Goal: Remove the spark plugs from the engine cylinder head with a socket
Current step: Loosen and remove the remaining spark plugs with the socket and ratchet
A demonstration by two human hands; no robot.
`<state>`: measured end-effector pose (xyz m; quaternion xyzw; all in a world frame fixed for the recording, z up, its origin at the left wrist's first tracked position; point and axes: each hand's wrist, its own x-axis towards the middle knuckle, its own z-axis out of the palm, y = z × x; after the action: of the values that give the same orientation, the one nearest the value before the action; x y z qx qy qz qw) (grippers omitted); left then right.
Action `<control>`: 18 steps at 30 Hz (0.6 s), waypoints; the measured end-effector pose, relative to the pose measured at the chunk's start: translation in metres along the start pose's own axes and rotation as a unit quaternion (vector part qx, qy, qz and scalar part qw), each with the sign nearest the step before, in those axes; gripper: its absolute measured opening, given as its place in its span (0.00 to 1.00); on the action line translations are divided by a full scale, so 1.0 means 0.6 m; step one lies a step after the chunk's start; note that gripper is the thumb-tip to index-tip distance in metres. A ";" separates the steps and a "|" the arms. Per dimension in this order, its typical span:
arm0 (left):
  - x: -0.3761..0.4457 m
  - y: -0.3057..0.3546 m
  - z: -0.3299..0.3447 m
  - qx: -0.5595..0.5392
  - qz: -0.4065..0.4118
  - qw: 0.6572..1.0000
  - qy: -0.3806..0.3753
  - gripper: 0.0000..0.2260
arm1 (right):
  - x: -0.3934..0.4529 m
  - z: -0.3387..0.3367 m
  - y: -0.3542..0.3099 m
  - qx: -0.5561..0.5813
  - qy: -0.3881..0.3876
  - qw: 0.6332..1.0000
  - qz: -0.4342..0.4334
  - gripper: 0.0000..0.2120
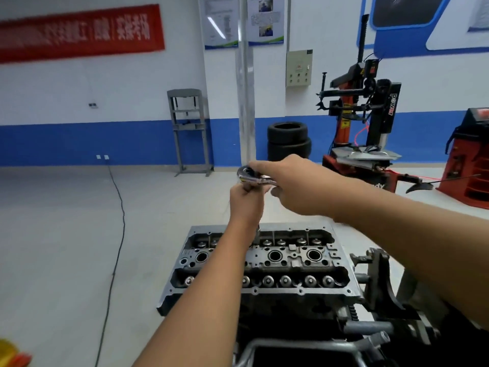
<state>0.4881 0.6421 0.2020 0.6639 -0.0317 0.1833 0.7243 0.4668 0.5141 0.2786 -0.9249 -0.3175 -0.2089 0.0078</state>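
Note:
The grey engine cylinder head (296, 263) sits on a stand in the lower middle, with round spark plug wells along its centre. A chrome ratchet (248, 174) is raised well above it. My right hand (293, 181) grips the ratchet handle from the right. My left hand (246, 200) is curled round the extension bar just under the ratchet head. The lower end of the bar (258, 230) shows below my left wrist, near the head's far edge. Any socket or spark plug on it is hidden by my left forearm.
The metal engine stand (381, 284) with its clamp arms is at the right of the head. A black cable (116, 234) runs across the floor at left. Stacked tyres (288, 140), a tyre changer (365, 128) and a grey press frame (189, 131) stand by the far wall.

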 end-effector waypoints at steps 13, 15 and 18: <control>0.001 -0.007 -0.087 0.218 0.053 0.953 -0.204 0.08 | -0.008 0.001 0.044 -0.090 0.044 0.992 -0.080 0.44; 0.004 -0.001 -0.092 0.251 0.047 0.947 -0.195 0.10 | -0.005 -0.002 0.039 -0.113 0.065 0.988 -0.080 0.43; 0.009 -0.001 -0.094 0.253 0.040 0.951 -0.172 0.11 | 0.004 0.004 0.033 -0.176 0.097 0.975 -0.091 0.40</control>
<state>0.4822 0.6982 0.1964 0.8453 -0.1343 0.0971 0.5080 0.4811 0.5001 0.2794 -0.8545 -0.3562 -0.3499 -0.1433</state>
